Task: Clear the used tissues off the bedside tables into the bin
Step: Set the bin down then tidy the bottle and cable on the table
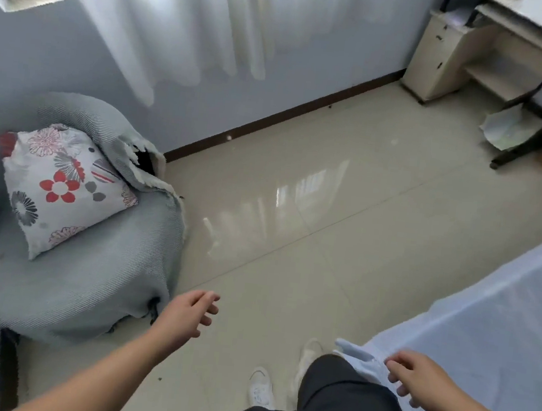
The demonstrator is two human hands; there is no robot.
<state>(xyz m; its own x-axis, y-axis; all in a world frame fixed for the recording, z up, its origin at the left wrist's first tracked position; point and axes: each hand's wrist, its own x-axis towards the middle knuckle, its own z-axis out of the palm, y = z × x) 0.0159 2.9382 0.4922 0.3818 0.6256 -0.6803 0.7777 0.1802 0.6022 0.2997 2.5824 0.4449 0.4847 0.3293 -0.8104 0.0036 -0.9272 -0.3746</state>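
No tissue, bedside table or bin shows in the head view. My left hand [190,312] hovers over the tiled floor beside the armchair, fingers loosely apart and holding nothing. My right hand [419,375] hangs over the edge of the bed sheet at the lower right, fingers spread downward, nothing in it. My dark trousers and white shoes stand on the floor between the two hands.
A grey covered armchair [82,272] with a floral cushion [61,186] fills the left. A bed with a pale blue sheet [492,315] runs along the right. A cream desk cabinet [442,56], black table legs and a crumpled paper [508,130] stand at the back right. Glossy tiled floor lies between.
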